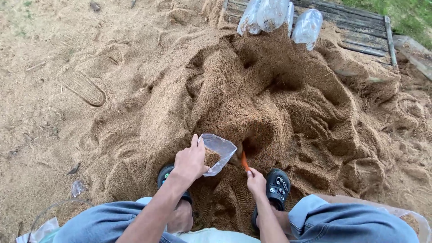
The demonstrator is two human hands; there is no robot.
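Tan-brown sawdust heap (270,103), darker in the dug hollows, paler and yellowish on the flat ground, stamped with ribbed shoe-sole prints (83,87). Clear, colourless plastic bag (219,150) in the left hand (191,160), brown fill showing through. Bright orange scoop (245,160) at the right hand (256,181). Black clogs (276,186) with small pale studs. Faded light-blue denim shorts (346,222). Clear filled bags (274,15), cloudy grey-brown, on weathered grey planks (360,31). Green grass (405,13) in the corner.

Single head view, looking steeply down from above own knees, close over sawdust heap (252,103), facing forward.
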